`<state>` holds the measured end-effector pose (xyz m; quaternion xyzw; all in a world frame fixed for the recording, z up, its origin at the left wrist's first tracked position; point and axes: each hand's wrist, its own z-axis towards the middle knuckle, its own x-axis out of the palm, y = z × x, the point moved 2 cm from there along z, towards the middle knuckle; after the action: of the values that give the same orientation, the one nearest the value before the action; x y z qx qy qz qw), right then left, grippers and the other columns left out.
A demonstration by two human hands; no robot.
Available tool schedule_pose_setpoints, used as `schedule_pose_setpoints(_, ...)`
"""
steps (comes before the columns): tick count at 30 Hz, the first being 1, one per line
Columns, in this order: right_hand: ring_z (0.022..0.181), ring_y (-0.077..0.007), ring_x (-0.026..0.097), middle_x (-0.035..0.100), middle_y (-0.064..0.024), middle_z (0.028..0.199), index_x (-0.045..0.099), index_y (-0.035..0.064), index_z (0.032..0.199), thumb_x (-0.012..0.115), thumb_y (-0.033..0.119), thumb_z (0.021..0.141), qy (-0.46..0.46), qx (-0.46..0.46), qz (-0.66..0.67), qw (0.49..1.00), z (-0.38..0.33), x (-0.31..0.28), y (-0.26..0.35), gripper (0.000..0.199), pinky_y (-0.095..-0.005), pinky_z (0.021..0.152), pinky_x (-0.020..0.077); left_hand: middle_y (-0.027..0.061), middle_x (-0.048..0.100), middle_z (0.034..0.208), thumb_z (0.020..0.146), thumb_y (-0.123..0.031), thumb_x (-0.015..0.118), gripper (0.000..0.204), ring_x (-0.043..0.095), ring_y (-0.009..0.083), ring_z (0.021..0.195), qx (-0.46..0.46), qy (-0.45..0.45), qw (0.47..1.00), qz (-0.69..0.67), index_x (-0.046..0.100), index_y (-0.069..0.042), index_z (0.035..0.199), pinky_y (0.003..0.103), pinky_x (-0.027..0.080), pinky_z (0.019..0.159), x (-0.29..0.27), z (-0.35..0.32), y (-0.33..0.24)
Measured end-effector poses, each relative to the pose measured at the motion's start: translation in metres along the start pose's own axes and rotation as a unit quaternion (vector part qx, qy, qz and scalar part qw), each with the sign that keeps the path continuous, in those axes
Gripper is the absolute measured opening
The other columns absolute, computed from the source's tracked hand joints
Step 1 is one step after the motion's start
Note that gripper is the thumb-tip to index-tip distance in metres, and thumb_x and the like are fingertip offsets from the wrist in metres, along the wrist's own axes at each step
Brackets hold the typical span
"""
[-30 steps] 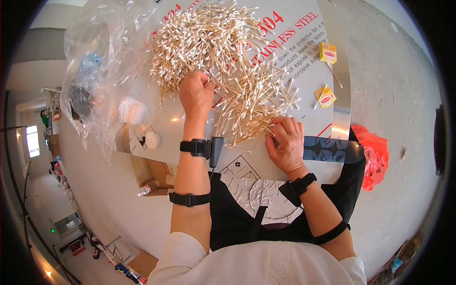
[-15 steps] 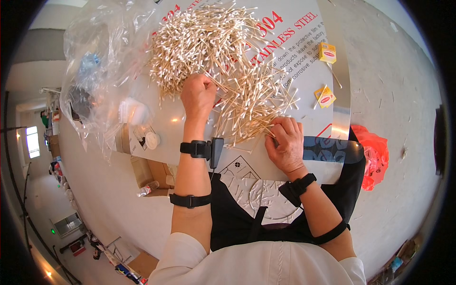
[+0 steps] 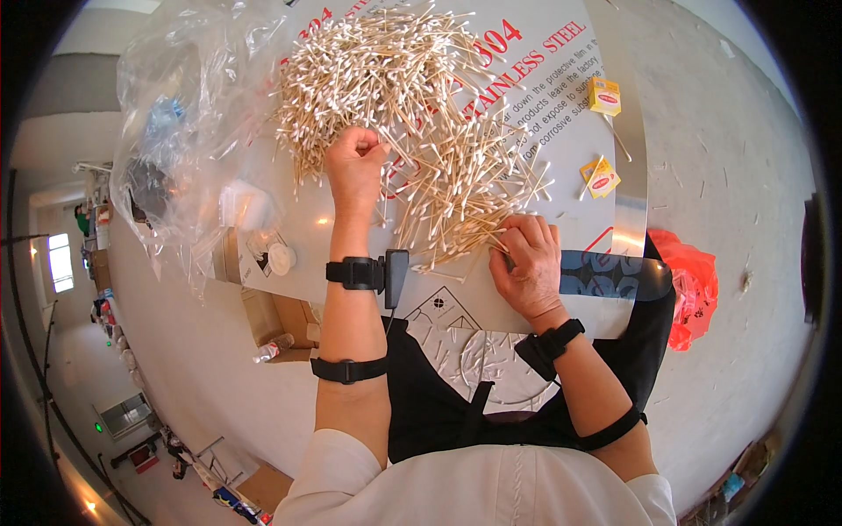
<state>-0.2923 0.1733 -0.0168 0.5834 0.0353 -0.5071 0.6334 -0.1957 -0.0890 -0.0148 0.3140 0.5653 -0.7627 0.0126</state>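
Note:
A big heap of cotton swabs (image 3: 368,70), with pale wooden sticks and white tips, covers the far part of a film-covered metal sheet (image 3: 561,206). A looser pile of swabs (image 3: 469,188) spreads nearer to me on its right. My left hand (image 3: 355,171) is closed in a pinch at the big heap's near edge; a swab seems to be at its fingertips, partly hidden. At the near right end of the looser pile, my right hand (image 3: 528,263) has its fingers curled and its thumb and fingertips closed against the swab ends.
Two small yellow boxes (image 3: 604,97) lie along the sheet's right side, each with a swab by it. A clear plastic bag (image 3: 193,114) and a white round cap (image 3: 281,259) are at left. Below stand a cardboard box (image 3: 294,324) and a red bag (image 3: 688,289).
My left hand has pulled back slightly left and away from the looser pile, baring some swabs and red print between the piles. My right hand stays where it was.

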Motion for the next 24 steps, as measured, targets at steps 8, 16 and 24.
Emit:
schedule_pose_setpoints(8,0.089,-0.0273,0.055,0.058,-0.0065,0.097,0.057,0.0059,0.081,0.068,0.005,0.068,0.001,-0.002,-0.003,1.000,-0.001,0.000,-0.002,0.017,-0.0395,0.078,0.0409,0.0009,0.062,0.069,0.085,-0.001,0.070,0.005,0.057,0.0074,0.058,-0.133,0.053,0.986,-0.081,0.067,0.000,0.088,0.023,0.047,0.050,-0.006,-0.001,-0.007)
schedule_pose_setpoints(16,0.089,-0.0275,0.055,0.058,-0.0067,0.098,0.058,0.0055,0.082,0.068,0.005,0.069,0.000,0.002,-0.003,1.000,-0.001,-0.001,-0.001,0.017,-0.0393,0.079,0.0414,0.0103,0.068,0.080,0.089,0.003,0.063,0.018,0.061,0.0118,0.062,-0.099,0.043,0.987,-0.119,0.060,0.003,0.107,0.024,0.047,0.048,-0.009,-0.003,-0.023)
schedule_pose_setpoints(24,0.090,-0.0273,0.055,0.059,-0.0064,0.098,0.058,0.0056,0.081,0.068,0.005,0.069,0.000,-0.001,-0.003,1.000,0.000,0.000,-0.001,0.016,-0.0393,0.079,0.0415,0.0120,0.068,0.079,0.088,0.004,0.065,0.013,0.063,0.0138,0.063,-0.094,0.036,0.982,-0.160,0.060,0.004,0.100,0.025,0.049,0.050,-0.013,-0.006,-0.022)
